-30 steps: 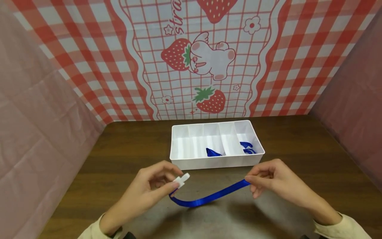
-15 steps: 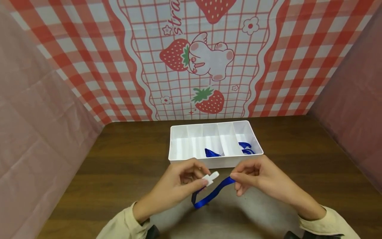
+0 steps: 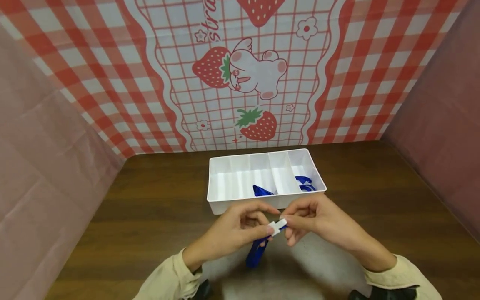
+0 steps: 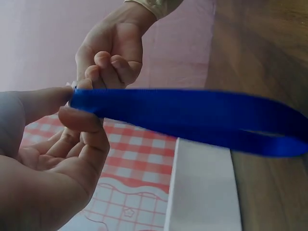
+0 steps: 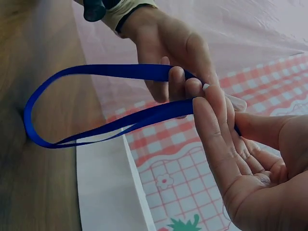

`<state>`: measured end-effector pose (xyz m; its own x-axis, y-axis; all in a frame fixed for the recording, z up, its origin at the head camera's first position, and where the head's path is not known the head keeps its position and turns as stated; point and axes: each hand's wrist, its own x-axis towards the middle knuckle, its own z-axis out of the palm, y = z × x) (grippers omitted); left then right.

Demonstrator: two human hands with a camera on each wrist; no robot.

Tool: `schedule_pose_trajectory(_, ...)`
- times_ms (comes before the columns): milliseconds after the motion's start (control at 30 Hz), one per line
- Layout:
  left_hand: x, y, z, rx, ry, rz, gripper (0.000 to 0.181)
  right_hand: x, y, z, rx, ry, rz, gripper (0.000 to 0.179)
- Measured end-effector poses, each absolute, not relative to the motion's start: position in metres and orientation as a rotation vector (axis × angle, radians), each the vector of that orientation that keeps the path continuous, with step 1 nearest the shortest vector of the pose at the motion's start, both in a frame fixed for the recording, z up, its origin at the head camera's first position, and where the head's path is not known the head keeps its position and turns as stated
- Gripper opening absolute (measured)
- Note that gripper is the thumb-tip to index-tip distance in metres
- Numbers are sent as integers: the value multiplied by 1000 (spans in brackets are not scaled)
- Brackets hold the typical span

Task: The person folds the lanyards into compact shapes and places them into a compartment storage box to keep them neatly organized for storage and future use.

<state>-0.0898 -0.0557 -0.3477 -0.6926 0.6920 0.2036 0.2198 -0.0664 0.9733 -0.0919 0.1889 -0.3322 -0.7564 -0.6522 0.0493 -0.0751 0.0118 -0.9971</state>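
Note:
In the head view my left hand (image 3: pixel 240 227) pinches a small white plastic clip (image 3: pixel 276 227) between thumb and fingers, together with one end of a blue satin ribbon (image 3: pixel 256 255). My right hand (image 3: pixel 315 216) pinches the other ribbon end with its thumb and forefinger, right at the clip's narrow tip. Between the hands the ribbon hangs down in a loop, which both wrist views show as a long closed curve (image 5: pixel 101 72). Fingers hide most of the clip in the left wrist view.
A white divided tray (image 3: pixel 225 206) stands just beyond the hands on the brown wooden table (image 3: pixel 123 225). Folded blue ribbon pieces (image 3: pixel 262 191) lie in two of its compartments. Behind the table hangs a strawberry-print cloth (image 3: pixel 258 125), with pink cloth at both sides.
My hands have come together, the left moving right and the right moving slightly left. The ribbon, earlier stretched between them, now droops in a loop, and its right end meets the clip.

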Motion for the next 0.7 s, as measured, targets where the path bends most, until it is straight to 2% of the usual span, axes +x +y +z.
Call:
schedule_pose_trajectory(267,-93,-55,-353,884,1813,1771,17,-94,186,-334,-738,1839,-1820,21)
schedule_pose_trajectory(500,-92,-51,-356,869,1937,1801,14,-95,187,-334,-808,1838,-1820,23)
schedule_pose_trajectory(700,-87,-48,-356,919,2119,1784,14,-89,181,-333,-860,2061,-1768,13)
